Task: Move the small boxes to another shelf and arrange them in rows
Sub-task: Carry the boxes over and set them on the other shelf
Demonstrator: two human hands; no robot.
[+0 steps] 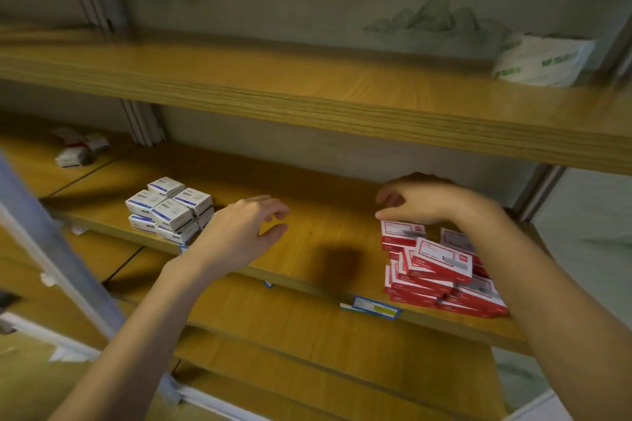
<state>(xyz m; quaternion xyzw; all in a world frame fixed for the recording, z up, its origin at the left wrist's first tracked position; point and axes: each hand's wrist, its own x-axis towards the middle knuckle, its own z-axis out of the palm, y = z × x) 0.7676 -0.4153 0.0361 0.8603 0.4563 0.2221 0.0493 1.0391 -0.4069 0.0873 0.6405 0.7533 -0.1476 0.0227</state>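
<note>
A loose pile of red and white small boxes (441, 267) lies at the right end of the middle wooden shelf (318, 249). My right hand (420, 198) hovers just over the pile's far edge, fingers loosely curled, fingertips near the top of the far-left red box (403, 232); it holds nothing that I can see. A stack of blue and white small boxes (169, 208) stands at the left of the same shelf. My left hand (239, 229) hangs over the bare middle of the shelf, right of that stack, fingers relaxed and holding nothing.
The upper shelf (307, 85) carries a white and green package (543, 58) at its far right. A few red and white boxes (80, 147) lie on the neighbouring shelf at far left. Blue price tags (374, 306) stick to the shelf's front edge. A metal upright (61, 256) crosses the left foreground.
</note>
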